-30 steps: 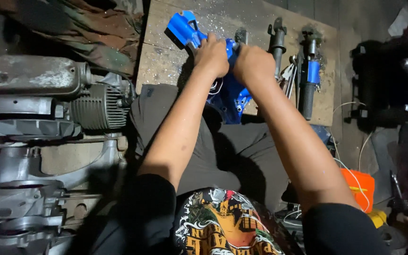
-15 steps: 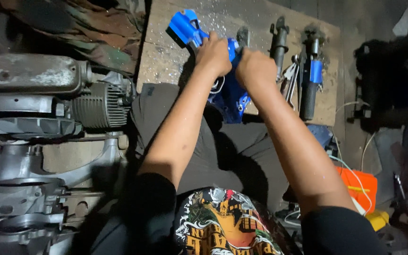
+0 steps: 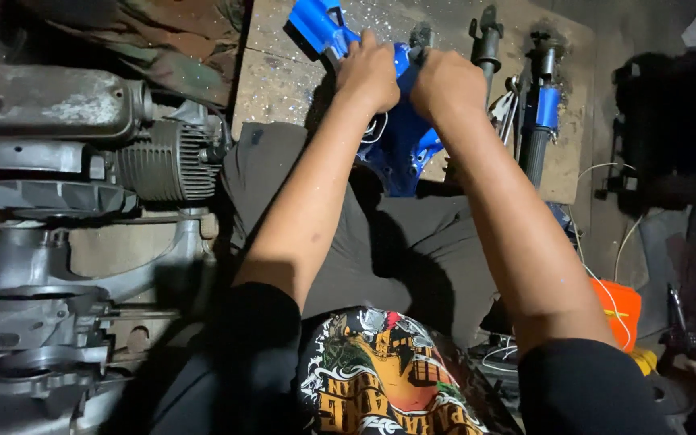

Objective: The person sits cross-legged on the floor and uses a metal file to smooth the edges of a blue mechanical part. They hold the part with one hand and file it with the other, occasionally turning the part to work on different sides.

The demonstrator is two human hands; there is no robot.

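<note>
A blue painted metal handlebar housing [image 3: 400,145] lies across a wooden board [image 3: 275,89] in front of my knees. My left hand [image 3: 368,74] is closed around its upper part, just below the blue end piece [image 3: 314,24]. My right hand [image 3: 447,83] grips the same housing right beside it, fingers curled and hidden from view. A thin white cable [image 3: 376,133] loops out under my left wrist. Whatever sits between my fingers is hidden by the backs of my hands.
A grey engine block [image 3: 66,209] with a finned cylinder [image 3: 159,165] fills the left side. On the board's right lie a dark tube [image 3: 486,40] and a blue-banded handle with black grip [image 3: 540,133]. An orange container [image 3: 620,310] and white wires sit at right.
Both hands and the blue housing have shifted slightly up and right in the view, still closed on it. The view tilted a little.
</note>
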